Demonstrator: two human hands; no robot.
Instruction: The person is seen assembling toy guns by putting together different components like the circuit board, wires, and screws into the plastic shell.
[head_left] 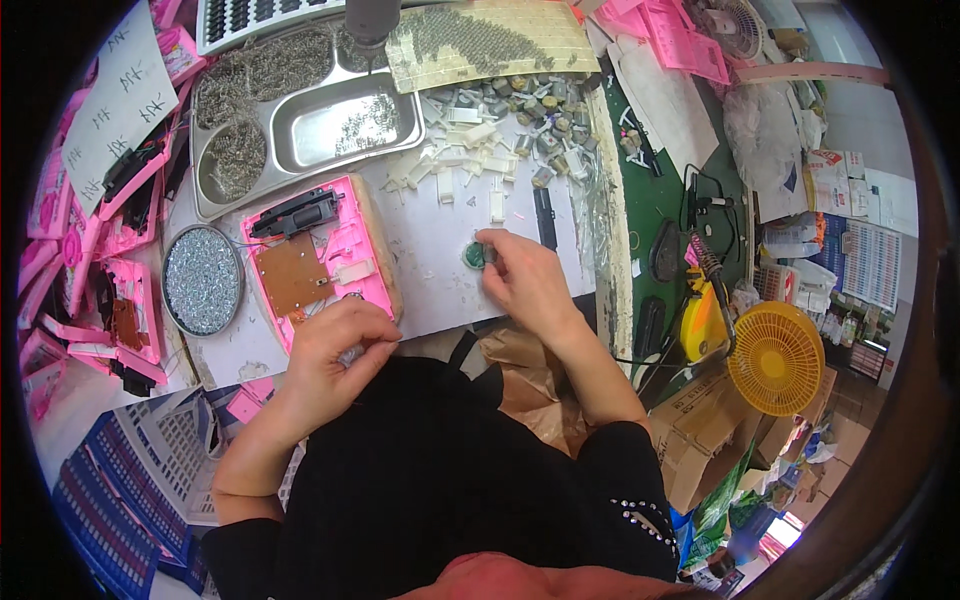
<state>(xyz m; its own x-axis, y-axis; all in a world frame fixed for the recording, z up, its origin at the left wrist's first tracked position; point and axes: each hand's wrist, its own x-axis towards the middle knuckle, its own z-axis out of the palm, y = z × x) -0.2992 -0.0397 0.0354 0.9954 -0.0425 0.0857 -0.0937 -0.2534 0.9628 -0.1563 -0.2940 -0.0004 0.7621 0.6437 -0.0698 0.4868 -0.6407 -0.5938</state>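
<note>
My left hand (340,350) is closed, its fingers curled together at the near edge of a pink plastic housing (358,215). A greyish bit shows between the fingers, too little to name. The housing lies open side up and holds a brown circuit board (290,275), a black part (295,214) and a white plastic part (353,272). On the white work surface, my right hand (528,285) has its thumb and index finger drawn together at the rim of a small round green container (474,256). Whether a small piece sits between those fingertips is hidden.
Behind the housing stands a metal compartment tray (280,120) with small metal parts. A round dish (203,280) of shiny bits is left. White plastic pieces (445,165) and small motors (550,120) lie at the back. A dark tool head (371,22) hangs over the tray.
</note>
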